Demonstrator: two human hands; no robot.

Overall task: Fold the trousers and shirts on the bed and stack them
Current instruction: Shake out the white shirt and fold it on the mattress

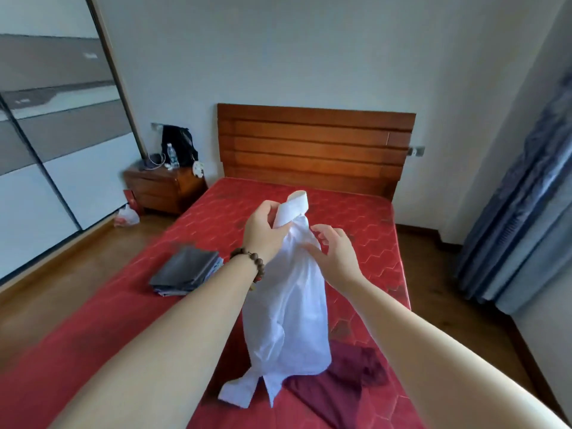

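white cotton shirt (288,308) hangs limp, collar pinched by left hand (263,232); right hand (332,258) open, fingers spread.

A shirt (288,308) hangs over the middle of the bed (368,243), its lower end lying on a crumpled garment (343,382) at the near edge. A folded stack (185,270) lies on the bed's left side. A nightstand (164,188) stands left of the headboard (315,147).
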